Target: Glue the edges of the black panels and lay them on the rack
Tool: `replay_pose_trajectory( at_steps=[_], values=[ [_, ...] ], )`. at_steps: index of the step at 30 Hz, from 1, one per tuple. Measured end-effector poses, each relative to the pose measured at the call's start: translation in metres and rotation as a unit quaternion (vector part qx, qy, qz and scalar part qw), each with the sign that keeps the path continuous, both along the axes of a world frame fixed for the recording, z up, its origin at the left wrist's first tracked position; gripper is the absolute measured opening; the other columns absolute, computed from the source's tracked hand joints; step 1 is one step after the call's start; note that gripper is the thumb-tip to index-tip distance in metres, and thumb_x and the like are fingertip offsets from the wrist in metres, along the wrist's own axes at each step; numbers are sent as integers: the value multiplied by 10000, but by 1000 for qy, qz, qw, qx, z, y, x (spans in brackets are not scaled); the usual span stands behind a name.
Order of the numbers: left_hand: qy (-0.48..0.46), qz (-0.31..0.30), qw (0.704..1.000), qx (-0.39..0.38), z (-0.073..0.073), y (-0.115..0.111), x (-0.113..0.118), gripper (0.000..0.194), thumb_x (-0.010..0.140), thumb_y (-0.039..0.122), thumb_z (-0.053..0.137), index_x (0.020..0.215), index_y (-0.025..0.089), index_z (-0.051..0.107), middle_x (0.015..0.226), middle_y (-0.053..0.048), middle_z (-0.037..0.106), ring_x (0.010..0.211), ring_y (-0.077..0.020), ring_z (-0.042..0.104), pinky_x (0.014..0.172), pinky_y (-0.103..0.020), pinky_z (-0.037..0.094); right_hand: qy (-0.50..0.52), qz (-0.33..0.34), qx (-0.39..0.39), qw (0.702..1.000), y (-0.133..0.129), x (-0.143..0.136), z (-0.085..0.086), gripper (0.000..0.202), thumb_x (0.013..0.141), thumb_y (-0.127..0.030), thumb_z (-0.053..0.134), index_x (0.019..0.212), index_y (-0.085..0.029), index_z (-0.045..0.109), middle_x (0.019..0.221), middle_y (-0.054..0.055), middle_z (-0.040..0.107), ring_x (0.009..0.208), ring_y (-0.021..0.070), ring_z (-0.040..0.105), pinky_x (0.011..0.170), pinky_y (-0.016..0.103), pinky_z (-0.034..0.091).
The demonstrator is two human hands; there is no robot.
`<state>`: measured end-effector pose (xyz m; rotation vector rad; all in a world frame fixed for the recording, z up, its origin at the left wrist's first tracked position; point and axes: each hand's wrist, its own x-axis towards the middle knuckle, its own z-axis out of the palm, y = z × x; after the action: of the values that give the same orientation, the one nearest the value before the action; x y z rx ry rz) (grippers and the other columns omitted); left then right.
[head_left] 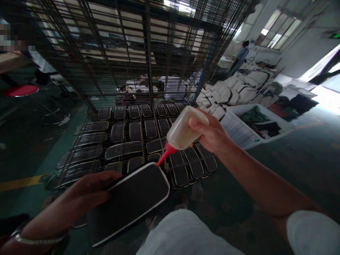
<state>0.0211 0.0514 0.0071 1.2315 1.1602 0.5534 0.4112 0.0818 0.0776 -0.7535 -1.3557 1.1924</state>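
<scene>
My right hand point(209, 132) is wrapped round a translucent squeeze bottle point(183, 131) tipped downward. Its red nozzle point(165, 154) meets the upper corner of a black, round-cornered panel point(135, 198). A white line of what looks like glue runs along the panel's border, on the far, right and near sides. With my left hand point(92, 191) I grip the panel's far left edge, thumb on top; the fingers beneath are partly hidden. The panel is held tilted above a wire rack shelf.
Several similar black panels point(123, 150) lie in rows on the shelf, with tall wire racks point(148, 53) standing behind. A white bin point(239, 132) holds dark cloth at the right, near piled white pieces point(239, 88). A person point(240, 56) stands farther back; a red stool point(21, 90) is at left.
</scene>
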Motion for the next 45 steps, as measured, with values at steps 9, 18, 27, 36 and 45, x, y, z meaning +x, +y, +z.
replay_pose_trajectory(
  at_steps=[9, 18, 27, 36, 45],
  values=[
    [44, 41, 998, -3, -1, -2, -4, 407, 588, 443, 1012, 976, 339, 948, 1003, -68, 902, 1009, -429, 828, 897, -504, 691, -13, -8, -9, 1000, -17, 9, -4, 483, 882, -616, 910, 1133, -251, 718, 895, 43, 724, 660, 216, 686, 422, 289, 567],
    [3, 80, 996, -25, -3, -5, -4, 423, 565, 432, 1007, 972, 342, 935, 992, -73, 903, 958, -449, 831, 830, -512, 701, 19, -24, -14, 999, -26, 13, -10, 474, 877, -592, 916, 1112, -232, 718, 878, 41, 717, 640, 201, 693, 410, 266, 577],
    [-50, 149, 986, -60, -16, -9, -5, 529, 498, 369, 1082, 1005, 372, 929, 1141, -50, 912, 1104, -412, 830, 815, -390, 708, 102, -146, -23, 984, -16, 2, -27, 513, 835, -636, 933, 993, -225, 672, 790, 13, 706, 587, 188, 689, 377, 238, 539],
    [-70, 194, 973, -105, -7, -10, 10, 528, 350, 324, 1098, 837, 332, 891, 973, -37, 906, 898, -368, 841, 684, -374, 706, 58, -152, 8, 987, -14, -5, -28, 481, 881, -616, 893, 1029, -224, 657, 815, 9, 670, 606, 180, 693, 394, 231, 537],
    [-102, 180, 967, -151, -5, -13, 26, 564, 382, 285, 1103, 882, 271, 843, 1017, -53, 898, 836, -314, 837, 690, -365, 705, -12, -195, 32, 980, -14, -5, -19, 475, 878, -591, 909, 1126, -232, 722, 935, 49, 712, 714, 217, 722, 397, 245, 565]
  ],
)
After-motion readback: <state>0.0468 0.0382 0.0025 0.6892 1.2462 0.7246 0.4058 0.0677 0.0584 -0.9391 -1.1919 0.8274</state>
